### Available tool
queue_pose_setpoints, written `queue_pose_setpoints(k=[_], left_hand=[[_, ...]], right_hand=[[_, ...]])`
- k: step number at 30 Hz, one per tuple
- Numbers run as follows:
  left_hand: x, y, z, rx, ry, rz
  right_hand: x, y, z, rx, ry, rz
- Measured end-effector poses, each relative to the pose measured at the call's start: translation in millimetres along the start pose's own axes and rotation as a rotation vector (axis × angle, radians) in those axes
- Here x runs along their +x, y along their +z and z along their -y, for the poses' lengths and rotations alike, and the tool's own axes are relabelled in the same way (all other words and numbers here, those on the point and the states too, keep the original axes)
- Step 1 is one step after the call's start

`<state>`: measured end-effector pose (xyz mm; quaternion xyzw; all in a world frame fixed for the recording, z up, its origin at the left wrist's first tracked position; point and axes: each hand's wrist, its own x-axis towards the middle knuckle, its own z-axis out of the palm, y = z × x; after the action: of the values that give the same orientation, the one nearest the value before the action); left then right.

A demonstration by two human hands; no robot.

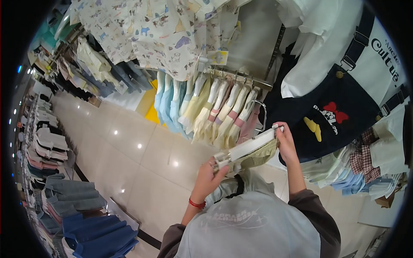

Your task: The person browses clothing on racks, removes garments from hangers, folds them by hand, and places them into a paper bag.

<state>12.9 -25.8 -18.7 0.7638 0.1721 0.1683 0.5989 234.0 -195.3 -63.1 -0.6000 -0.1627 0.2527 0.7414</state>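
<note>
- Clock directions run from the pale olive garment, with 12 at the top of the view; it hangs along a white hanger, held between both hands in front of the torso.
- The left hand, at 8 o'clock, has its fingers closed on the lower end of the hanger, by the clip; a red bracelet circles that wrist.
- The right hand, at 2 o'clock, pinches the upper end of the hanger between thumb and fingers.
- The hanger is tilted, its right-hand end higher than its left-hand end.
- At 11 o'clock, near the hanger, a row of small clothes in blue, yellow and pink hangs from a metal rail.
- Above that row, also towards 11, is a patterned shirt with small animal prints.
- At 2 o'clock, beyond the right hand, is a dark overall garment with a red bow and a yellow shape on its front, over a white top with lettering.
- At 3 to 4 o'clock hangs a red checked garment.
- At 8 o'clock, well apart, are blue clothes, with grey-blue clothes just above them.
- Pale glossy floor tiles spread towards 9 o'clock.
</note>
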Motion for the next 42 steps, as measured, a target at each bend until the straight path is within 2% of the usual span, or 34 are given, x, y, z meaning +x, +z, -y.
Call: queue_pose_setpoints(k=[2, 5, 7, 10, 13, 16, 19, 22, 25, 28, 31, 34, 37, 40, 42], left_hand=[[3.5, 11.7, -3.1, 0.109, 0.02, 0.087], [15.4, 28.9, -8.7, 0.196, 0.124, 0.157], [25.8, 33.8, -10.3, 0.215, 0.147, 0.199], [57.2, 40.3, 3.3, -0.075, 0.017, -0.016], [94.8, 53.2, 44.9, -0.197, 0.01, -0.112], [120.5, 69.9, 55.2, -0.112, -0.104, -0.043], [141.8, 86.5, 77.5, 0.091, -0.028, -0.029], [151.5, 89.7, 85.7, 0.039, -0.037, -0.048], [159.5, 85.0, 100.7, 0.135, -0.214, 0.021], [156.0, 85.5, 116.2, 0.175, 0.067, -0.022], [157.9, 87.5, 119.5, 0.098, 0.088, -0.058], [157.4, 84.2, 109.4, 0.179, -0.03, -0.008], [156.1, 87.2, 115.4, 0.159, 0.023, -0.067], [149.3, 82.7, 137.2, 0.257, -0.068, -0.031], [142.9, 82.0, 147.4, 0.213, 0.021, -0.072]], right_hand=[[9.8, -7.6, -15.4, -0.048, -0.011, -0.085], [26.4, -10.1, -24.6, 0.106, -0.029, -0.114], [45.4, -9.0, -25.7, 0.102, -0.085, -0.153], [53.2, -17.1, -13.0, 0.069, -0.15, -0.271], [63.4, -36.1, -16.5, -0.064, -0.193, -0.376], [81.3, -55.7, -19.8, -0.216, -0.23, -0.494], [100.0, -69.4, -20.3, -0.263, -0.248, -0.582], [118.5, -73.8, -30.0, -0.328, -0.266, -0.546], [135.7, -84.2, -63.5, -0.38, -0.27, -0.513], [140.5, -83.5, -74.3, -0.38, -0.204, -0.493], [146.3, -80.5, -78.8, -0.318, -0.209, -0.462], [154.4, -82.4, -85.9, -0.4, -0.193, -0.462], [152.0, -81.5, -93.3, -0.327, -0.081, -0.428], [150.9, -82.8, -104.3, -0.254, -0.191, -0.409], [142.4, -85.7, -109.3, -0.252, -0.195, -0.35]])
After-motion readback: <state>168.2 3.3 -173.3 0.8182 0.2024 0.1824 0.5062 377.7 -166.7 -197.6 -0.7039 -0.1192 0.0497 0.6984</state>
